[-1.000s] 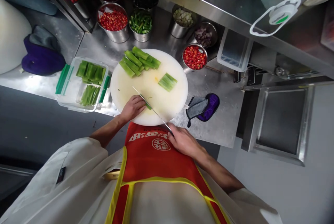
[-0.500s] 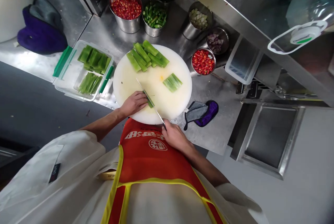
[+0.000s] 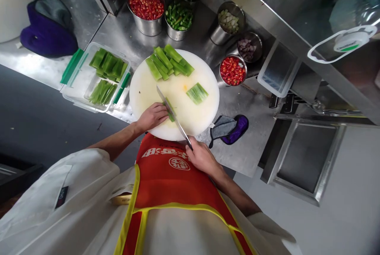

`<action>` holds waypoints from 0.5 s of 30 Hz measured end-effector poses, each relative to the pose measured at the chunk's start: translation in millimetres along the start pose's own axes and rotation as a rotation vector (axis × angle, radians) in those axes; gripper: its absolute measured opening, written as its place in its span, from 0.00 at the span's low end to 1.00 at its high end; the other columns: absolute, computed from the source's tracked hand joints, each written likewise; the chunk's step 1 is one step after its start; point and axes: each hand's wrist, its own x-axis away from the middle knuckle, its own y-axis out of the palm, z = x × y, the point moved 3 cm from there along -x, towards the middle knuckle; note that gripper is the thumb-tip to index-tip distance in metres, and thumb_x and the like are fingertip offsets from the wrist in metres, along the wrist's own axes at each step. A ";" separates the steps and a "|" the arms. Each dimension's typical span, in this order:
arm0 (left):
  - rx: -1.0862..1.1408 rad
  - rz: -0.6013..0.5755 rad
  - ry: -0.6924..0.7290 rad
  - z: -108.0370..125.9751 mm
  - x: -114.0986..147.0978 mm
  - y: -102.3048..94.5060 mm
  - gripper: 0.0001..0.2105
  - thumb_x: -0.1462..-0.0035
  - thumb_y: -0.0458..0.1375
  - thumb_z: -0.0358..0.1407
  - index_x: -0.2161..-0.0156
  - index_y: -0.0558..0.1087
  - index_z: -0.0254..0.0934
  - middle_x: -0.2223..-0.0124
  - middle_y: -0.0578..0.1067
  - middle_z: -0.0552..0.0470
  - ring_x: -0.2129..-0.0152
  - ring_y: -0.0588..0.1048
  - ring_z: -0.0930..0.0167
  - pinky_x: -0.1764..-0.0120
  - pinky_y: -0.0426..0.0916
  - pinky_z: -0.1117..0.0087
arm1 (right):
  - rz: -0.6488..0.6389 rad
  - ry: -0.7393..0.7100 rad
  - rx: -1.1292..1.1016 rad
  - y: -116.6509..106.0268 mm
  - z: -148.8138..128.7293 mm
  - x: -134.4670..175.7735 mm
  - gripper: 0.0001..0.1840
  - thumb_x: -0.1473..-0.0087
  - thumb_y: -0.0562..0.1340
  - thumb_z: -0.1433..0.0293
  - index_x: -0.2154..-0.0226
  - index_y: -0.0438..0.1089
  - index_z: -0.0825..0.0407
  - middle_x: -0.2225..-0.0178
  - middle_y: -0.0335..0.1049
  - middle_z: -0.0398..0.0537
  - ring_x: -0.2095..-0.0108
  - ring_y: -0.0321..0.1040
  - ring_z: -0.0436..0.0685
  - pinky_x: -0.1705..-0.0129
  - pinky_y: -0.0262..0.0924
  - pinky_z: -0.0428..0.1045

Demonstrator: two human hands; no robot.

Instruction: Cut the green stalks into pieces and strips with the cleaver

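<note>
On the round white cutting board [image 3: 142, 106], my left hand [image 3: 153, 116] has its fingers bent and pressed together over a small green celery piece [image 3: 171, 117], partly hidden beneath them. My right hand [image 3: 203, 154] is wrapped round the dark handle of a kitchen knife [image 3: 179, 124]. Its long blade points away from me and lies along the right side of that piece, close to my left fingertips. Several celery sticks [image 3: 162, 61] are heaped at the board's far edge. A flat, pale green celery slab [image 3: 197, 93] lies apart on the right.
Left of the board is a clear plastic container [image 3: 75, 92] with green clips, holding cut celery. Behind stand metal pots of chopped red chillies [image 3: 146, 6] and green chillies [image 3: 178, 17]. A bowl of red chillies [image 3: 233, 71] and a purple-grey cloth item [image 3: 234, 128] are at right.
The knife's blade now shows more of its flat side, and my right hand has shifted slightly right. My left hand stays on the celery piece. The whole view has moved a little.
</note>
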 end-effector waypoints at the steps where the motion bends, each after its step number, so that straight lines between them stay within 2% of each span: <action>1: 0.001 0.006 0.004 0.4 -0.5 -0.6 0.07 0.35 0.59 0.35 0.56 0.78 0.38 0.57 0.80 0.47 0.55 0.76 0.67 0.49 0.72 0.62 | -0.010 0.010 0.002 0.4 -0.2 1.9 0.21 0.34 0.51 0.68 0.41 0.63 0.55 0.57 0.78 0.54 0.58 0.74 0.61 0.56 0.59 0.50; 6: 0.005 0.021 0.024 1.1 -1.5 -1.2 0.07 0.35 0.59 0.35 0.56 0.78 0.37 0.57 0.80 0.47 0.56 0.76 0.68 0.49 0.72 0.62 | -0.057 0.040 -0.004 1.5 0.1 7.5 0.20 0.35 0.51 0.70 0.43 0.64 0.55 0.59 0.78 0.55 0.59 0.74 0.61 0.59 0.58 0.49; 12: 0.007 0.010 0.011 -0.8 0.3 1.6 0.07 0.35 0.58 0.36 0.56 0.78 0.39 0.57 0.81 0.48 0.56 0.77 0.68 0.48 0.72 0.62 | 0.014 -0.009 -0.002 8.3 -0.2 -26.0 0.19 0.35 0.52 0.70 0.43 0.63 0.55 0.58 0.78 0.55 0.59 0.74 0.61 0.58 0.58 0.49; 15: -0.022 0.027 0.020 0.7 0.1 0.2 0.07 0.34 0.58 0.35 0.57 0.78 0.38 0.58 0.80 0.47 0.57 0.77 0.68 0.49 0.73 0.62 | 0.048 -0.038 -0.009 9.8 3.6 -30.7 0.17 0.35 0.52 0.70 0.46 0.65 0.54 0.59 0.78 0.55 0.59 0.74 0.61 0.58 0.59 0.49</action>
